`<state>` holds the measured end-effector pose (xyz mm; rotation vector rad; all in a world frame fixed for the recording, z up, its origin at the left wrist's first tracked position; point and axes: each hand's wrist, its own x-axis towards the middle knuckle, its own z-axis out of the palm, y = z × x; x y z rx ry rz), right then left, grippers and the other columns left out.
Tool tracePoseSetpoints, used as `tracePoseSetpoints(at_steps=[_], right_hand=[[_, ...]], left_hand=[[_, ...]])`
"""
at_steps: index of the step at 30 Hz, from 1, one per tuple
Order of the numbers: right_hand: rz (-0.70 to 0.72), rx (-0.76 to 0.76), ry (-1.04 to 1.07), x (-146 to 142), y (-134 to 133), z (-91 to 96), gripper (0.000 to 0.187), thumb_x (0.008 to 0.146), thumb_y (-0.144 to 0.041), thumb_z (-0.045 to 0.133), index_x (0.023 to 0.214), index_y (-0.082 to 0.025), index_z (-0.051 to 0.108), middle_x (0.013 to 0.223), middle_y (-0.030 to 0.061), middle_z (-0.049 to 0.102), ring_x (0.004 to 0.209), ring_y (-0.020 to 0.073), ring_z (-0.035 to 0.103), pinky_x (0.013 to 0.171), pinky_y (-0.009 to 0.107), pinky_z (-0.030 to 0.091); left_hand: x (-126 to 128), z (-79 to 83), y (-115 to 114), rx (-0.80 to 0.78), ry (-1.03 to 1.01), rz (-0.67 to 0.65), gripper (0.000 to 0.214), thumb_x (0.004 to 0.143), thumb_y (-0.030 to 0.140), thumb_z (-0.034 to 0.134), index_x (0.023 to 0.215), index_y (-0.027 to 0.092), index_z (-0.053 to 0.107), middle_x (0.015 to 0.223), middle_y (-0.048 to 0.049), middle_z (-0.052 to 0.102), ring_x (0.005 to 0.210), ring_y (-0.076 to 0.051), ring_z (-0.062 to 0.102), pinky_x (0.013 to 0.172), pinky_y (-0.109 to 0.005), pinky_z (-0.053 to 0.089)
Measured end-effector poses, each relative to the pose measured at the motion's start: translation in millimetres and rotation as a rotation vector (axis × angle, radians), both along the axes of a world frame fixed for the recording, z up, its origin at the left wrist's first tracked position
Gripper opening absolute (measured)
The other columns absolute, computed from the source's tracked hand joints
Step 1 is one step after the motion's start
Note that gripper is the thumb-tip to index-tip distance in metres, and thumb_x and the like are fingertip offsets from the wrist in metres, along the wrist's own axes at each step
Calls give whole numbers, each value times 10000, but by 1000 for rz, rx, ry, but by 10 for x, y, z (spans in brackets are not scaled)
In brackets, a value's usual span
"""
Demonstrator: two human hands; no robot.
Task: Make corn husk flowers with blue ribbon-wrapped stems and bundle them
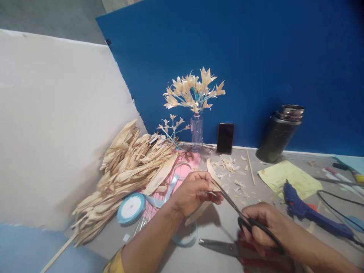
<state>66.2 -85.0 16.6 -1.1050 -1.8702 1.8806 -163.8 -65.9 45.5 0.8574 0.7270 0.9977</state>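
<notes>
My left hand (196, 192) pinches a long strip of dried corn husk (212, 171), which runs from above my fingers down under my palm. My right hand (265, 226) grips black-handled scissors (231, 204); their blades point up-left and meet the husk strip right at my left fingertips. A second pair of scissors with red handles (227, 248) lies flat on the grey table (216, 223) just below my right hand. Husk trimmings (230, 165) are scattered behind the strip.
A big pile of dried husks (127, 167) lies at left, with a blue ribbon spool (131, 207) and pink paper (184, 170) beside it. At the back stand a vase of husk flowers (196, 129), a phone (225, 138) and a dark flask (280, 132). A blue glue gun (307, 212), yellow paper (290, 178) and pens (341, 178) lie at right.
</notes>
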Motion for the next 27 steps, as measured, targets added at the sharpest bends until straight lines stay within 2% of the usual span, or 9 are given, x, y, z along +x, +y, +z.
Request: tracePoseSetpoints(at_steps=[6,14,27], right_hand=[[-15,34,-9,-3,1,-16,119,733,-221,584,637,-168,538,507,-33,563,464,62,363,447,205,197],[12,42,3,21,15,-81,248,783,-350,630,645,-179,517,509,-32,563,455,62,372,436,199,206],[-52,52,-88,2,5,9,163,735,-201,569,600,-183,480,474,-46,516,437,50,352,412,179,199]], left_hand=[[6,6,-2,3,7,12,121,572,148,713,626,134,605,674,-46,664,587,-183,664,625,-334,532],[3,5,-6,-2,10,16,123,572,136,708,626,134,598,684,-42,666,583,-179,661,621,-334,533],[-28,31,9,7,54,36,178,606,185,770,649,125,608,646,-48,679,588,-184,675,644,-330,539]])
